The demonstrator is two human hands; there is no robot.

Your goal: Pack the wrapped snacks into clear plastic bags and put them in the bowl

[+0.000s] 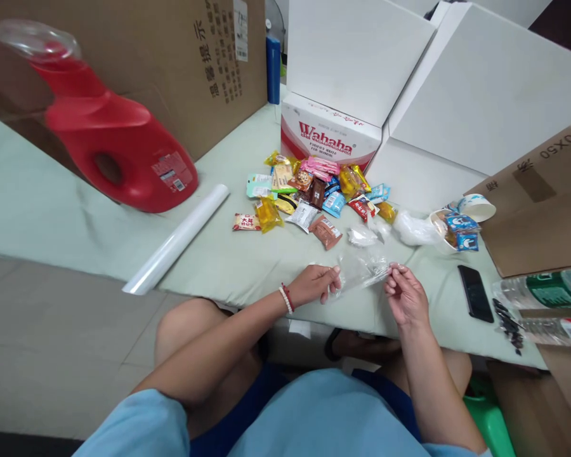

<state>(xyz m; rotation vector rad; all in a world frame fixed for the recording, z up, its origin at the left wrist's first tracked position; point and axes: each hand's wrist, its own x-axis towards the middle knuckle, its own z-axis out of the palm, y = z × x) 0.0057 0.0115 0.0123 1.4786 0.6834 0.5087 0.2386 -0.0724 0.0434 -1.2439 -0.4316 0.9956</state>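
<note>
My left hand and my right hand both pinch a clear plastic bag just above the pale green table cover, near its front edge. The left fingers grip the bag's left edge, the right fingertips hold its right corner. A bead bracelet sits on my left wrist. Beyond the bag lies a heap of wrapped snacks in yellow, pink, blue and brown packets.
A big red jug stands at the left, a roll of clear film beside it. A Wahaha box and white boxes stand behind. At the right are a paper bowl with snacks, a black phone and lying bottles.
</note>
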